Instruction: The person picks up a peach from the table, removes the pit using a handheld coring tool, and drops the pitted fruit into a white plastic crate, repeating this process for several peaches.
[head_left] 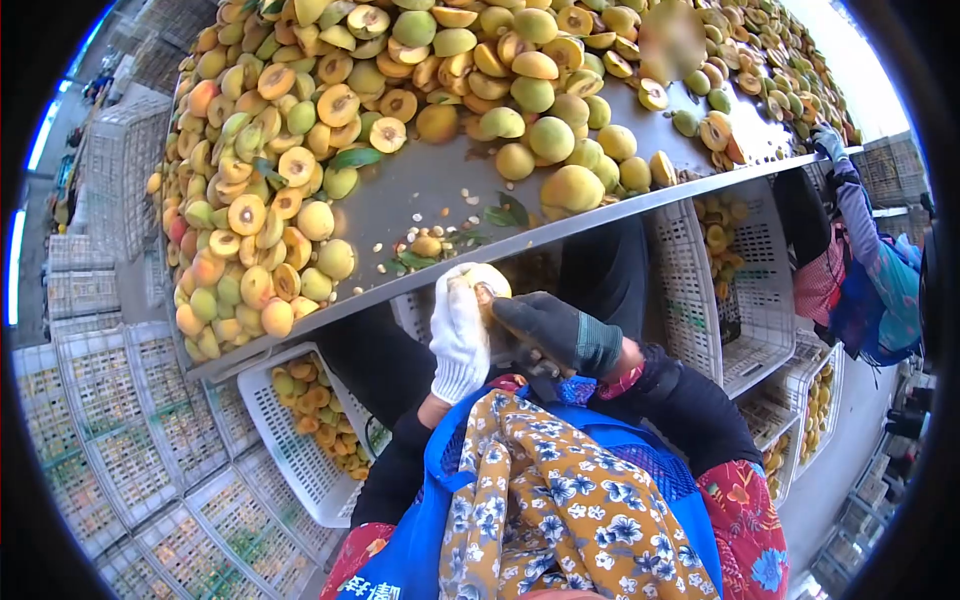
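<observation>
My left hand (458,338) wears a white glove and is closed around a yellow fruit (486,281), just below the table's front edge. My right hand (556,330) wears a dark glove and presses against the same fruit from the right; any tool in it is hidden. A metal table (420,190) above both hands carries a large heap of whole and halved yellow-green fruits (330,90). Loose pits and leaves (440,238) lie on its bare middle.
White plastic crates stand under the table: one with halved fruit (310,410) at the left, another (735,260) at the right. Stacked crates (110,440) fill the left floor. Another person (870,270) in a gloved sleeve works at the table's right end.
</observation>
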